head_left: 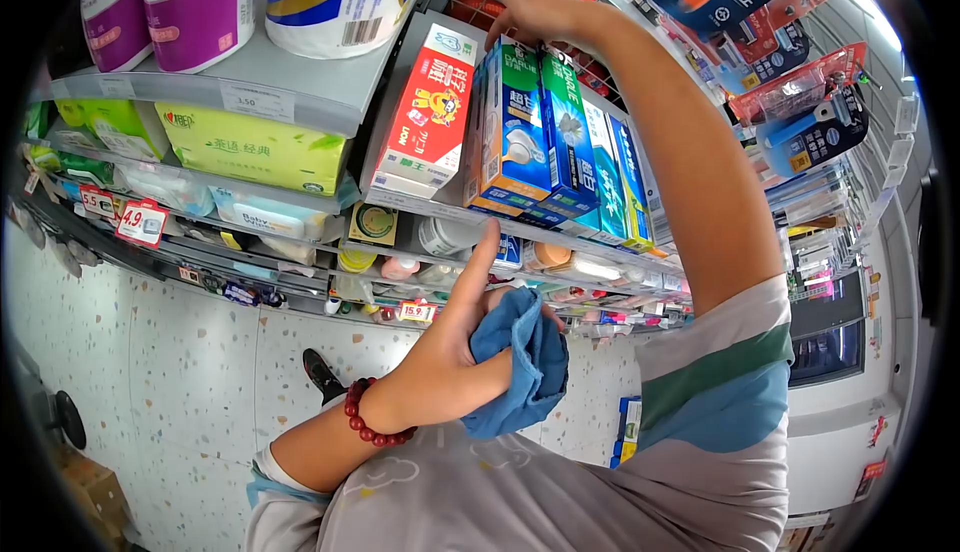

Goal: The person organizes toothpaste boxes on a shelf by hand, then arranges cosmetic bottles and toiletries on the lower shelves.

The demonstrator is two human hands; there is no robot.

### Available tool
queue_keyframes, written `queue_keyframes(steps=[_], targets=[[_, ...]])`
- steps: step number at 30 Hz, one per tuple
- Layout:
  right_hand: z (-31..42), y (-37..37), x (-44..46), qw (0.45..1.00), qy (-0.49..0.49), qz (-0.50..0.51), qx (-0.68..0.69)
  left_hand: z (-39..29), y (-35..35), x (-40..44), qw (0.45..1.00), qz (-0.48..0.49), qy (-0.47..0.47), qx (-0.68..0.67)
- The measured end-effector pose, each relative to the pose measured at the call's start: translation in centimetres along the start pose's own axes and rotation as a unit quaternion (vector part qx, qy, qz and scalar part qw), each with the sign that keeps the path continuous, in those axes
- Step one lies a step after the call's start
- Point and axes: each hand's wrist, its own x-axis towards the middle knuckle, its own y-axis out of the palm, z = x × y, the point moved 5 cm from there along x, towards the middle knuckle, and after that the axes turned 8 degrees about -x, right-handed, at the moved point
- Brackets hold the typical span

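My left hand [465,352], with a dark red bead bracelet [370,417] at the wrist, is closed on a crumpled blue cloth [525,362]; one finger points up toward the shelf edge. My right hand [545,12] reaches over the shelf [400,197] to its back, fingers apart, behind the upright toothpaste boxes. Some of its fingertips are hard to make out. Below it stand a blue and green toothpaste box [515,127], a similar box [570,132] and a teal box [605,172]. A red and white box [425,112] stands to their left.
Left of the boxes, a higher shelf [290,82] bears paper rolls [200,7], with a green tissue pack [250,147] beneath. Lower shelves hold jars and price tags [142,222]. Packaged goods [800,82] hang at the right. Speckled floor [200,352] lies below.
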Motion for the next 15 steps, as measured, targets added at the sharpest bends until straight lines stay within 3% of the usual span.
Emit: queue_keyframes(steps=[1,4,14,15], targets=[[-0.3,0.2,0.3,1.0,0.005,-0.031,0.002,-0.1,0.2,0.0,1.0,0.006,0.016,0.009],[-1.3,0.9,4.3,1.0,-0.003,0.005,0.004,-0.3,0.4,0.3,1.0,0.007,0.017,0.014],[-1.1,1.0,3.8,0.996,-0.059,-0.059,-0.008,0.1,1.3,1.0,1.0,0.009,0.022,0.003],[1.0,-0.7,2.0,0.987,-0.103,-0.052,0.108,0.1,1.2,1.0,1.0,0.008,0.021,0.003]])
